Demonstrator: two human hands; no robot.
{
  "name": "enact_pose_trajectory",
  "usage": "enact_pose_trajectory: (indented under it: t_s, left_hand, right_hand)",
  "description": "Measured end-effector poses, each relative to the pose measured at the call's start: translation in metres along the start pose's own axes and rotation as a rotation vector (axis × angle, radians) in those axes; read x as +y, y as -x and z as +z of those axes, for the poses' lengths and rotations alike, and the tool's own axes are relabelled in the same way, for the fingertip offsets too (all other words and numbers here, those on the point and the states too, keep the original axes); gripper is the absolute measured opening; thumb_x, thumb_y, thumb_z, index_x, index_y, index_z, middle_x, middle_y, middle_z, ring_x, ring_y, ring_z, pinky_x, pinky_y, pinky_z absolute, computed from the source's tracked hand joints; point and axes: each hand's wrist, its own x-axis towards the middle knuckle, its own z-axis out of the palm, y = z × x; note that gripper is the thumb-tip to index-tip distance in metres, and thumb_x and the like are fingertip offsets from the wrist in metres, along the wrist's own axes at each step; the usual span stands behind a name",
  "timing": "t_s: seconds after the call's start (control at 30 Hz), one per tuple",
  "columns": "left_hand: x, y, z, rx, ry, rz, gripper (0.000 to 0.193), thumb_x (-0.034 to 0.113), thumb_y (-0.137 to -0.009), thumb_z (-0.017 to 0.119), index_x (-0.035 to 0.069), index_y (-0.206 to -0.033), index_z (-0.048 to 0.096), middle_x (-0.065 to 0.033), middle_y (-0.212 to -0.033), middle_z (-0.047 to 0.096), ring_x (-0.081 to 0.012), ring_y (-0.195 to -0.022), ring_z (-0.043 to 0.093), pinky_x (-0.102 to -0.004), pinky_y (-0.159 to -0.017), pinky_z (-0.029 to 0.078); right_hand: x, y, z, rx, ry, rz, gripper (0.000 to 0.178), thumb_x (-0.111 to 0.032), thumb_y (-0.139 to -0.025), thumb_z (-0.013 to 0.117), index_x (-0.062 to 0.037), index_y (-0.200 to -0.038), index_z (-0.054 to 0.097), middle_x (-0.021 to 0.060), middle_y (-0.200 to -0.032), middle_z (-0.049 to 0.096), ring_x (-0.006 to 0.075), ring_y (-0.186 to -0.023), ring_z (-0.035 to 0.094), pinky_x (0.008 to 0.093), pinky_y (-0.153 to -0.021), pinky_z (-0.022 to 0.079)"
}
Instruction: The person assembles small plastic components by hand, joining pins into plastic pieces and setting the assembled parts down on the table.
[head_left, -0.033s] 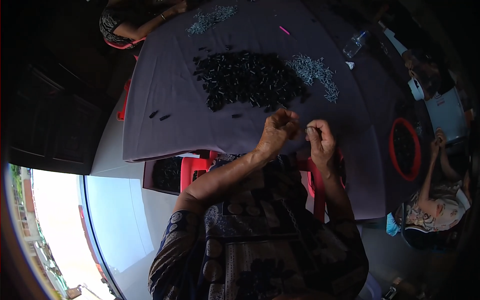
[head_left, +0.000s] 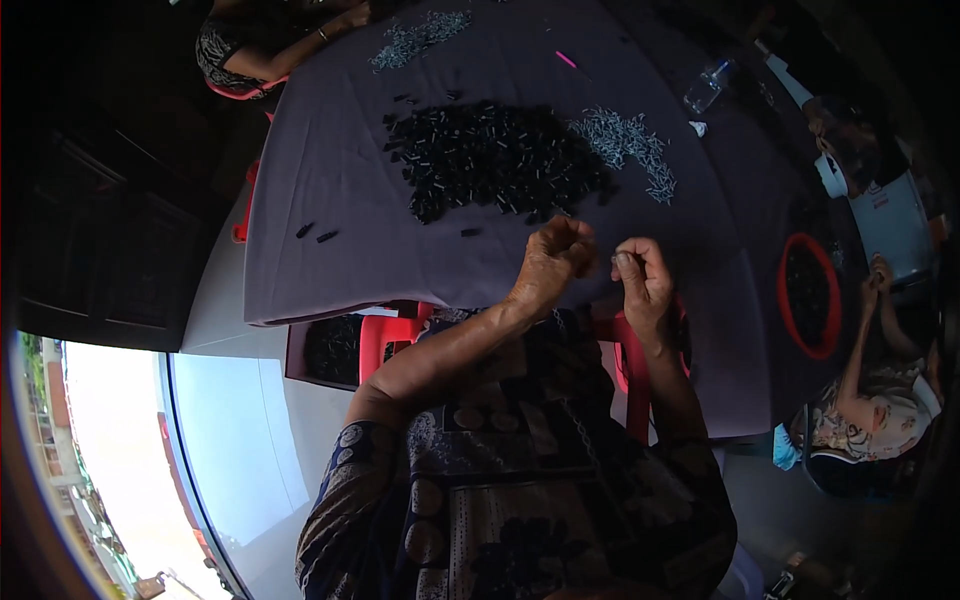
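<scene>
My left hand (head_left: 556, 262) is curled shut and my right hand (head_left: 640, 275) pinches a tiny light, stiff piece (head_left: 622, 259) at its end (easily dropped) beside the black pile (head_left: 495, 160).

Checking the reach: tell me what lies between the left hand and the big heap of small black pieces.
Head view: only bare grey tablecloth lies between the left hand and the black heap.

Dark navy top with pale beige floral and paisley print, sleeves ending above the elbows. Forearms bare. No rings, watch or bracelets visible on left hand (head_left: 553, 262) or right hand (head_left: 643, 283).
</scene>
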Motion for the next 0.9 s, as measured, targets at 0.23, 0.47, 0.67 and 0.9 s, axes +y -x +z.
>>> enact_pose_trajectory:
  t_s: [0.23,0.47,0.67,0.9]
  left_hand:
    - [-0.021,-0.065,-0.008,0.008,-0.774,0.417,0.011,-0.001,-0.067,0.047,0.002,-0.076,0.047,-0.0080,-0.065,0.050,-0.0179,-0.056,0.049,-0.0264,-0.051,0.039]
    - [0.000,-0.086,-0.034,-0.088,-1.553,0.701,0.019,0.006,-0.061,0.047,0.004,-0.080,0.045,-0.0131,-0.075,0.044,-0.0251,-0.072,0.044,-0.0327,-0.064,0.036]
    - [0.028,-0.047,-0.123,0.159,-1.415,0.907,0.007,0.004,-0.061,0.048,0.004,-0.065,0.042,-0.0099,-0.064,0.042,-0.0241,-0.061,0.044,-0.0326,-0.055,0.036]
    - [0.035,0.013,-0.250,0.372,-1.726,0.654,0.006,0.009,-0.065,0.048,0.004,-0.063,0.048,-0.0126,-0.062,0.049,-0.0270,-0.060,0.048,-0.0348,-0.055,0.040]
  right_hand:
    - [0.023,-0.009,-0.011,0.128,-0.168,0.056,0.007,-0.007,-0.078,0.043,-0.0013,-0.081,0.044,0.0008,-0.066,0.043,0.0050,-0.055,0.039,0.0153,-0.053,0.034]
    - [-0.003,0.000,0.060,0.078,-0.296,0.239,0.010,-0.013,-0.079,0.043,-0.0036,-0.077,0.043,-0.0035,-0.059,0.036,0.0031,-0.050,0.032,0.0148,-0.045,0.027]
    - [0.019,0.015,0.085,-0.157,-0.156,0.138,0.017,-0.013,-0.076,0.049,-0.0037,-0.063,0.041,-0.0057,-0.051,0.033,0.0021,-0.047,0.028,0.0157,-0.043,0.024]
    - [-0.006,0.038,0.116,-0.412,-0.061,0.168,0.013,-0.013,-0.075,0.049,-0.0024,-0.069,0.043,0.0003,-0.057,0.043,0.0059,-0.048,0.039,0.0187,-0.044,0.033]
